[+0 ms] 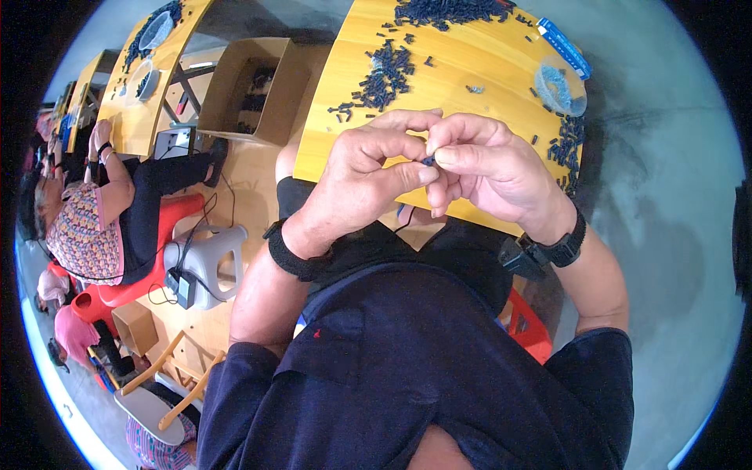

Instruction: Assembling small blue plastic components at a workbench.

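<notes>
My left hand (364,168) and my right hand (493,166) meet above the near edge of the yellow wooden table (462,59). Between their fingertips is a small black piece (428,160), mostly covered by the fingers. Thumb and forefinger of each hand are pinched on it. Its exact kind is too small to make out. Loose short black tube-like pieces (385,80) lie scattered beyond my left hand. More black pieces (565,150) lie along the right edge, next to a clear round tub (580,104) with small light-blue parts.
A large pile of black pieces (450,11) covers the table's far end. A blue box (564,48) lies at the far right edge. On the left stand an open cardboard box (276,98) and a grey stool (205,262). Another person (86,223) sits at a neighbouring table.
</notes>
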Action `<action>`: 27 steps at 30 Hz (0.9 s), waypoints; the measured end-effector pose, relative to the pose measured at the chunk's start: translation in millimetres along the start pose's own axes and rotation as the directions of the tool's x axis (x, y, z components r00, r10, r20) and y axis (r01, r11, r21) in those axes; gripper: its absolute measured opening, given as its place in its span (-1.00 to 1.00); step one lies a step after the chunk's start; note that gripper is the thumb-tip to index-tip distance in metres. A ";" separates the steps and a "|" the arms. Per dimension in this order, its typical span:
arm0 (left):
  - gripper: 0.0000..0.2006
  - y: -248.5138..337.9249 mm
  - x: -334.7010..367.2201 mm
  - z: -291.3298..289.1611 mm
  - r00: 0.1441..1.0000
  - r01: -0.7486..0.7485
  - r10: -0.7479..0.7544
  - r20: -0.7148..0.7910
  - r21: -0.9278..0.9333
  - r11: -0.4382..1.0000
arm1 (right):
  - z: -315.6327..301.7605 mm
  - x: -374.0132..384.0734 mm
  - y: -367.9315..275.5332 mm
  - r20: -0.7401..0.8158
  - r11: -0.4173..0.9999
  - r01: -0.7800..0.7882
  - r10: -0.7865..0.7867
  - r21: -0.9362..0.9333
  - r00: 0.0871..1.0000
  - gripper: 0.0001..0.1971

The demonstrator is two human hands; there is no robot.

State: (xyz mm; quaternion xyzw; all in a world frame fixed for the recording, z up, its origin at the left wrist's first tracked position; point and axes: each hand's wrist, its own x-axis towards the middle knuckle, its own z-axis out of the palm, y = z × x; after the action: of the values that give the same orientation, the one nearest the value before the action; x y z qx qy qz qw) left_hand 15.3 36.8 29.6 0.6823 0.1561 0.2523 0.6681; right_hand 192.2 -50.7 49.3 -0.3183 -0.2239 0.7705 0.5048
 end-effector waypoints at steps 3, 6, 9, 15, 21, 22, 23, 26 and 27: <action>-0.88 -2.5 0.6 0.9 0.999 -0.046 0.047 0.019 -0.027 0.999 | -0.3 -0.3 2.4 0.008 0.999 0.038 -0.038 -0.027 0.999 -0.93; -0.89 -4.6 5.0 0.1 0.997 -0.073 0.074 0.014 -0.063 0.995 | 0.7 1.7 4.1 0.021 0.995 0.097 -0.097 -0.013 0.995 -0.93; -0.88 -7.0 7.9 -1.0 0.998 -0.046 0.047 0.031 -0.028 0.999 | -4.4 5.4 10.7 0.026 0.990 0.127 -0.129 0.055 0.991 -0.92; -0.88 -6.4 9.1 -0.4 0.998 -0.019 0.021 0.063 -0.037 0.999 | -14.1 4.9 12.4 0.030 0.980 0.170 -0.168 -0.108 0.985 -0.90; -0.92 -6.6 7.6 6.5 0.999 0.042 -0.042 0.000 -0.139 0.989 | -5.2 -3.0 0.1 -0.024 0.964 0.108 -0.118 -0.242 0.993 -0.87; -0.91 -8.2 7.7 7.4 1.000 -0.009 0.006 -0.024 -0.096 0.995 | -4.1 -4.0 -1.0 -0.024 0.964 0.109 -0.119 -0.242 0.993 -0.87; -0.90 -9.6 7.8 8.1 0.997 -0.058 0.056 -0.045 -0.051 0.997 | -3.2 -4.8 -2.0 -0.013 0.978 0.087 -0.091 -0.188 0.996 -0.86; -0.91 -15.6 8.5 7.7 0.983 -0.178 0.178 -0.048 0.007 0.984 | 2.1 -7.2 -4.3 -0.012 0.992 0.036 -0.037 -0.117 0.999 -0.84; -0.91 -14.9 9.3 7.7 0.983 -0.178 0.178 -0.048 0.008 0.984 | 3.9 -7.6 -5.7 -0.022 0.994 0.010 -0.012 -0.104 1.000 -0.84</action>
State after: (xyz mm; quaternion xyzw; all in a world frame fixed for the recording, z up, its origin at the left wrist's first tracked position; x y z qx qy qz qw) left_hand 29.0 36.3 16.2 0.6884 0.1109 0.3273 0.6377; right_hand 195.2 -55.6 57.8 -0.3518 -0.2597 0.7513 0.4942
